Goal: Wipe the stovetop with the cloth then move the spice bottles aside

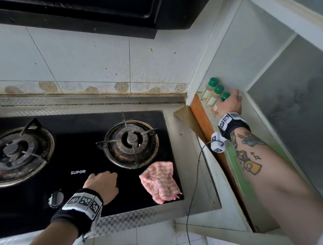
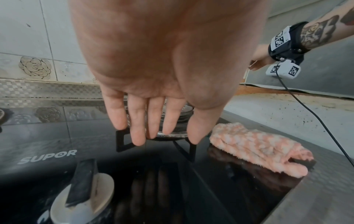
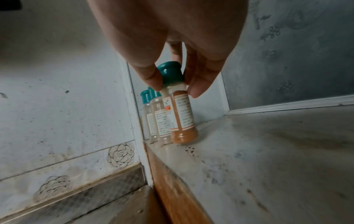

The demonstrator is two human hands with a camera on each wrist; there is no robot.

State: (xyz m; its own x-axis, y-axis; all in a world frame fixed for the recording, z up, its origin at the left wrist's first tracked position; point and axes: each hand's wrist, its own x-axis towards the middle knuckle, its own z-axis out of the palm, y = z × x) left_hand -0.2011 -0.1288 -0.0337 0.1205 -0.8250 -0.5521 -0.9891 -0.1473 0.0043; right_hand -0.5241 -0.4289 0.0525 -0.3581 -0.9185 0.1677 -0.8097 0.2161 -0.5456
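Three green-capped spice bottles stand in a row on the raised ledge [image 1: 229,138] at the right. My right hand [image 1: 230,101] pinches the cap of the nearest one, the orange-spice bottle [image 3: 180,118], which stands on the ledge beside a second bottle [image 1: 213,96] and a third bottle [image 1: 209,87]. A pink checked cloth [image 1: 160,181] lies crumpled on the black glass stovetop [image 1: 81,150] by the right burner [image 1: 131,141]. My left hand [image 1: 104,183] hovers over the stovetop left of the cloth, fingers straight and holding nothing; in the left wrist view the left hand [image 2: 153,133] hangs above the glass.
A left burner [image 1: 15,151] and a control knob [image 1: 56,199] sit on the stove. A black range hood [image 1: 91,13] overhangs the tiled wall. A black cable [image 1: 194,185] hangs from my right wrist. Frosted window panes [image 1: 291,99] back the ledge.
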